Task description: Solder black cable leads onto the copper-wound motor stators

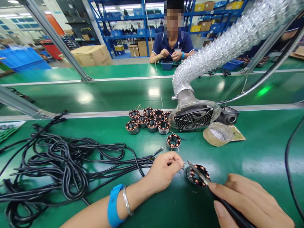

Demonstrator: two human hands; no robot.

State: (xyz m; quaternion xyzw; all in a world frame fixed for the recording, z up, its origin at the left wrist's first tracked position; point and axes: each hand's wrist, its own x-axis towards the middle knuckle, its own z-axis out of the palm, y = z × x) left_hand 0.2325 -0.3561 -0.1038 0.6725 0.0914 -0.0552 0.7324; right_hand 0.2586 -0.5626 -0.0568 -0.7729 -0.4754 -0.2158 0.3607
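Observation:
My right hand (249,199) grips the black handle of a soldering iron (200,174), its metal tip pointing up and left over a motor stator (198,183). That stator is a dark ring with copper windings, flat on the green bench. Just left of the iron's tip, my left hand (167,166) is closed in a pinch. A short thin wire end shows at its fingertips; the rest is hidden by the fingers. Behind this hand stands another stator (173,142) with loose wire ends. The blue wrist strap (115,205) is on my left forearm.
Black cables (68,164) lie coiled at the left. More stators (152,125) cluster at the back, beside a fume fan (194,118) with a silver duct (225,38). A round solder dish (211,136) sits right of it. A co-worker (173,44) sits across the bench.

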